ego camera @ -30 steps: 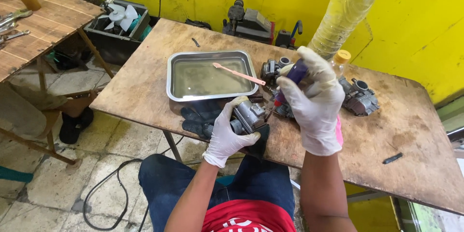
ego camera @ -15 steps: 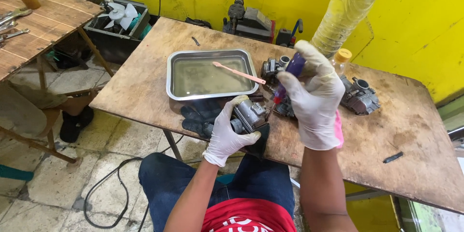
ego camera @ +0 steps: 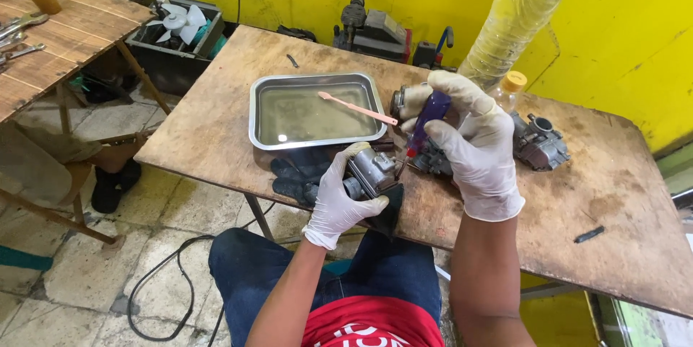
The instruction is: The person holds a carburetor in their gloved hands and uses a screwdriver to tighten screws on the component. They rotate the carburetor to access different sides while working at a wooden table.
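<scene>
Three grey metal carburettors point(ego camera: 372, 171) point(ego camera: 538, 141) point(ego camera: 433, 159); one rectangular steel tray point(ego camera: 254, 112); one pink toothbrush point(ego camera: 357, 108); one clear plastic bottle point(ego camera: 516, 18); two white-gloved hands point(ego camera: 339, 199) point(ego camera: 473, 145).

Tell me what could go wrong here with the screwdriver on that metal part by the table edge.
The left hand holds the carburetor right at the table edge, so a loosened screw could drop to the floor. The screwdriver in the right hand comes in tilted; its tip might slip toward the left fingers. The liquid-filled metal tray sits just behind and could get bumped.
</scene>
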